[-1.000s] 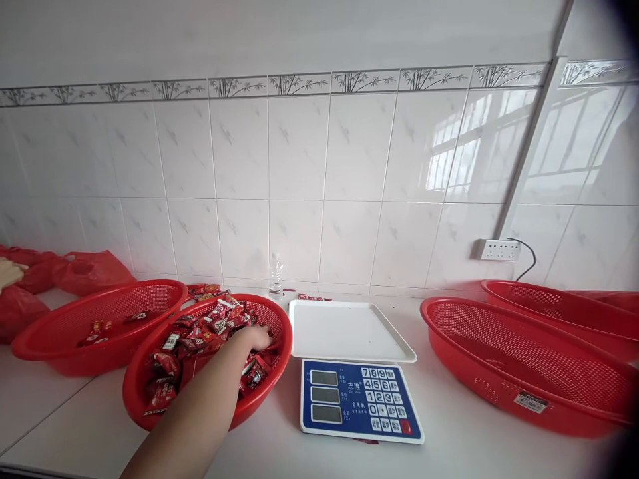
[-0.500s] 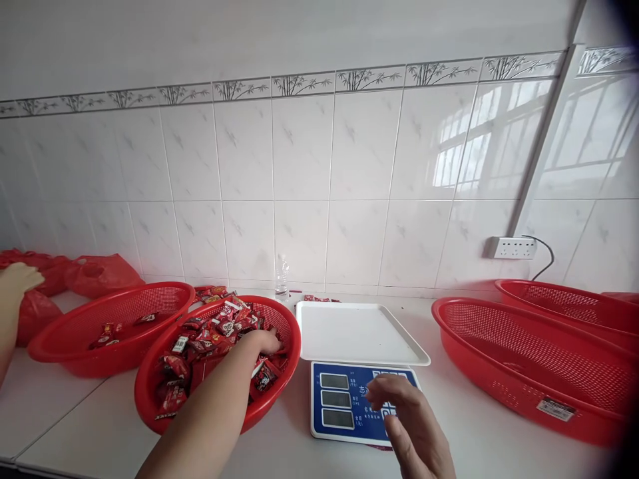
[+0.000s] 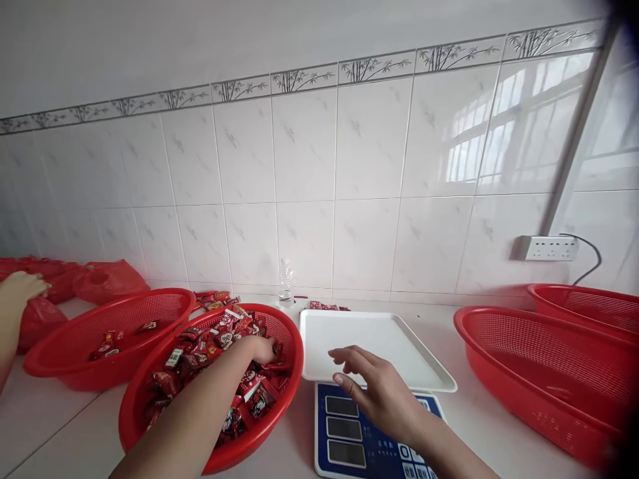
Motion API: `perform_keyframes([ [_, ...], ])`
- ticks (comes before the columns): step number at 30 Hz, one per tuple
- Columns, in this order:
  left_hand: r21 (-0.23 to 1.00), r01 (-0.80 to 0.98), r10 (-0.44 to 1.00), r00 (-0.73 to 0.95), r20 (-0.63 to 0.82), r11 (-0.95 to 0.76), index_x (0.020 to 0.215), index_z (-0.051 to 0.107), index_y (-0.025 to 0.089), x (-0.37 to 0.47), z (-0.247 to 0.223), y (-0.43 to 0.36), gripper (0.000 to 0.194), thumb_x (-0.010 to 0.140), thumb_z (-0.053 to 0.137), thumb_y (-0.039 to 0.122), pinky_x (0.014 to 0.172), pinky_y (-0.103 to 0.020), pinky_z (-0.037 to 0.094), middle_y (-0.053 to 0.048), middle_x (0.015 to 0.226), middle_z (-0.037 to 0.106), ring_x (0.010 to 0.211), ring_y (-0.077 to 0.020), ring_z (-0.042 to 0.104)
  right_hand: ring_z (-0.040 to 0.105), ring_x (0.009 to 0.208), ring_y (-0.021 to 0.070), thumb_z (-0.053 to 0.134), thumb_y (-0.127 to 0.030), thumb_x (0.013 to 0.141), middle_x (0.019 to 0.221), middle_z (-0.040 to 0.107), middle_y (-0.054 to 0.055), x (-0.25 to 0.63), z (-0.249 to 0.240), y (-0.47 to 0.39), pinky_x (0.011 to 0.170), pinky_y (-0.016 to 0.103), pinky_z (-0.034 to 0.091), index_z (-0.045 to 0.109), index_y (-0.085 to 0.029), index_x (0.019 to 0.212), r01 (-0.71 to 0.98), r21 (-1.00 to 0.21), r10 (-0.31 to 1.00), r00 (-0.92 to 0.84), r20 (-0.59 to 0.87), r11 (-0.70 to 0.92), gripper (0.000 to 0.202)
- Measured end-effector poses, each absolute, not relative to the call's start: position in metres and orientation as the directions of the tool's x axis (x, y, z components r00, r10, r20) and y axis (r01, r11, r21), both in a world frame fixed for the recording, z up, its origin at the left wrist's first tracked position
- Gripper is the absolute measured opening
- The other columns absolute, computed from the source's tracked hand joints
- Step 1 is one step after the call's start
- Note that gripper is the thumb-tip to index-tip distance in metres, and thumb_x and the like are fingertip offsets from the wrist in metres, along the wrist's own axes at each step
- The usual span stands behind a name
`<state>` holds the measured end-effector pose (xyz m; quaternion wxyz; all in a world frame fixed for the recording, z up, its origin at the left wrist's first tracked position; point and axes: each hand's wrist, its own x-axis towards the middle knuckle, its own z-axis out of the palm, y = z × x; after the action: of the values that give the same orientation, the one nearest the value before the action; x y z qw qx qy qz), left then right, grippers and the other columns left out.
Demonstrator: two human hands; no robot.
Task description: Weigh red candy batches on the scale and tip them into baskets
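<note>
My left hand is down inside a red oval basket, at the right side of a heap of small red snack packets. Its fingers look curled in among the packets; what lies in them is hidden. My right hand hovers, palm down with fingers apart and nothing held, over the scale. The scale has a blue panel with three small displays, partly covered by my hand, and a white weighing tray behind it.
At left is another red basket with a few packets, beside red plastic bags and another person's hand. Red baskets stand at right. A clear bottle and loose packets sit by the tiled wall.
My right hand has moved left and forward, from the panel's right side to over the tray's front edge. My left hand stays in the basket. The view has shifted slightly.
</note>
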<state>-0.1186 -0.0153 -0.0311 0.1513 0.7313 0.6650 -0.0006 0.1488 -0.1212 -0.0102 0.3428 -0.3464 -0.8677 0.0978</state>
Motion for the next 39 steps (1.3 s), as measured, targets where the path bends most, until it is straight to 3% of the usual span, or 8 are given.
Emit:
perform_keyframes([
  [5,0.179,0.984,0.923,0.075,-0.376,-0.007,0.136,0.038,0.012,-0.114,-0.032,-0.016,0.081,0.062,0.062,0.035,0.073,-0.041,0.047,-0.022,0.108,0.065,0.094,-0.038,0.063,0.062,0.092,0.0202,0.045,-0.031,0.09,0.105,0.065,0.006,0.136,0.015,-0.121,0.075,0.034,0.05,0.051,-0.027,0.121,0.509,-0.357,0.62,-0.675,0.399,0.783,0.032],
  [12,0.182,0.982,0.905,0.039,-0.423,0.043,0.142,0.023,0.008,-0.112,-0.034,-0.009,0.101,0.053,0.066,0.029,0.069,-0.041,0.047,-0.024,0.107,0.065,0.091,-0.0382,0.063,0.062,0.094,0.0207,0.045,-0.028,0.091,0.109,0.065,0.006,0.14,0.022,-0.121,0.076,0.035,0.051,0.045,-0.03,0.131,0.459,-0.357,0.576,-0.718,0.39,0.814,0.04],
  [16,0.202,0.979,0.925,0.052,-0.376,0.027,0.133,0.04,0.012,-0.113,-0.036,-0.008,0.087,0.05,0.065,0.021,0.07,-0.038,0.047,-0.022,0.112,0.063,0.094,-0.0375,0.062,0.063,0.094,0.0223,0.046,-0.029,0.09,0.11,0.065,0.007,0.153,0.019,-0.117,0.074,0.036,0.053,0.046,-0.028,0.131,0.504,-0.31,0.592,-0.699,0.402,0.806,0.041],
  [21,0.249,0.968,0.946,0.108,-0.306,-0.03,0.109,0.06,0.019,-0.117,-0.026,-0.012,0.055,0.054,0.061,0.015,0.068,-0.031,0.046,-0.01,0.102,0.068,0.089,-0.0299,0.063,0.064,0.093,0.0216,0.046,-0.03,0.09,0.111,0.065,0.007,0.173,0.017,-0.107,0.072,0.034,0.054,0.045,-0.028,0.13,0.539,-0.266,0.595,-0.642,0.484,0.799,0.04],
  [24,0.28,0.959,0.953,0.125,-0.276,-0.044,0.114,0.058,0.021,-0.123,-0.017,-0.013,0.057,0.058,0.059,0.013,0.065,-0.028,0.046,-0.007,0.096,0.068,0.084,-0.026,0.064,0.065,0.093,0.0204,0.045,-0.032,0.09,0.112,0.065,0.005,0.183,0.016,-0.1,0.073,0.034,0.055,0.045,-0.028,0.13,0.569,-0.241,0.595,-0.594,0.541,0.786,0.04],
  [28,0.446,0.893,0.962,0.174,-0.209,-0.064,0.117,0.056,0.019,-0.132,-0.008,-0.014,0.055,0.062,0.058,0.013,0.07,-0.026,0.047,-0.004,0.09,0.067,0.084,-0.0217,0.063,0.065,0.092,0.0195,0.044,-0.036,0.09,0.111,0.066,0.004,0.195,0.015,-0.093,0.071,0.034,0.055,0.046,-0.028,0.128,0.61,-0.197,0.588,-0.548,0.595,0.768,0.039],
  [33,0.577,0.815,0.987,0.133,-0.095,-0.054,0.115,0.056,0.016,-0.139,0.0,-0.012,0.047,0.067,0.058,0.017,0.079,-0.027,0.046,-0.007,0.105,0.063,0.09,-0.0196,0.061,0.065,0.094,0.0189,0.044,-0.038,0.09,0.112,0.066,0.003,0.201,0.016,-0.093,0.074,0.032,0.055,0.047,-0.027,0.128,0.624,-0.177,0.581,-0.535,0.613,0.761,0.039],
  [39,0.51,0.853,0.994,0.107,0.027,-0.106,0.109,0.06,0.018,-0.139,0.009,-0.01,0.045,0.065,0.065,0.025,0.077,-0.026,0.045,-0.006,0.112,0.062,0.093,-0.0202,0.06,0.065,0.096,0.0215,0.045,-0.036,0.09,0.116,0.064,0.005,0.2,0.015,-0.093,0.076,0.035,0.055,0.047,-0.027,0.13,0.614,-0.178,0.58,-0.553,0.598,0.769,0.041],
])
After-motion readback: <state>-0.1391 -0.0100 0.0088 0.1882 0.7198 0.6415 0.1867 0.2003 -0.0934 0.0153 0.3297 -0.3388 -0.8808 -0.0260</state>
